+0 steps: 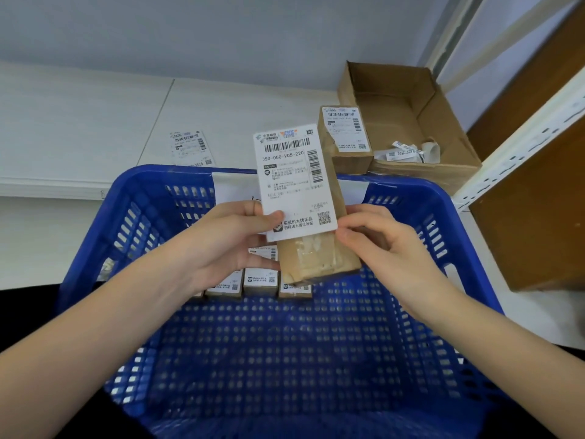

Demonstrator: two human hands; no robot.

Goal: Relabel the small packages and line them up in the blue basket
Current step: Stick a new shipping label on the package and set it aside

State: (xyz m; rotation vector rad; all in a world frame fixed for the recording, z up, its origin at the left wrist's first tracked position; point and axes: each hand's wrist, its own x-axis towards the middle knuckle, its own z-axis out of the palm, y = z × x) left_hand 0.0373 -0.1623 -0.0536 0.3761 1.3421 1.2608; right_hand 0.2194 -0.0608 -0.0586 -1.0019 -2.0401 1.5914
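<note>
Basket: blue basket (468, 248) of perforated plastic stood directly below the hands, its far rim against the white shelf surface (95, 122); most of its floor lay bare toward the viewer.
Lined-up stock: row of labelled packages (261, 282) stood side by side on the basket floor at the far end, partly hidden behind the left hand; their count could not be told.
Held item: small brown package (319, 261), long and narrow, was held above the row, tilted with its far end up over the basket's far rim.
Label: white shipping label (292, 179) with barcodes and a QR code lay over the held package's top face, overhanging its left edge; whether it had adhered could not be told.
Left hand: left hand (228, 245) gripped the package from the left, thumb pressed on the label's lower left corner, fingers curled beneath.
Right hand: right hand (376, 242) pinched the label's lower right corner against the package edge, thumb and forefinger together.
Waiting stock: second labelled package (348, 137) stood upright beyond the basket, just beside an open cardboard box (443, 128) holding crumpled paper strips (411, 152).
Spare: loose label (190, 148) lay flat on the shelf, left of the held item.
Side edge: white slotted shelf upright (519, 141) ran close along the basket's right.
</note>
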